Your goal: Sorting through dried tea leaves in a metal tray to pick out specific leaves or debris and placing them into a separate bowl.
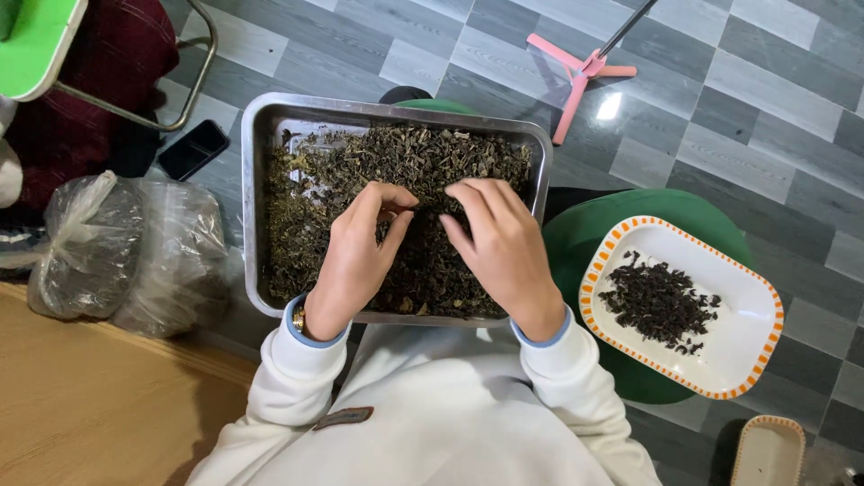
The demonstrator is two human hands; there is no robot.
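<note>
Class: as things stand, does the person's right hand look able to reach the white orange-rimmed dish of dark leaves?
Probably yes: the right hand is empty over the metal tray, and nothing stands between it and the white orange-rimmed dish.

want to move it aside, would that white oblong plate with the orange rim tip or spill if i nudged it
The white oblong plate with the orange rim probably slides rather than tips, being low and wide. It sits on a round green stool and overhangs it, so an edge push might rock it. The loose dark dried leaves on it would likely scatter.
</note>
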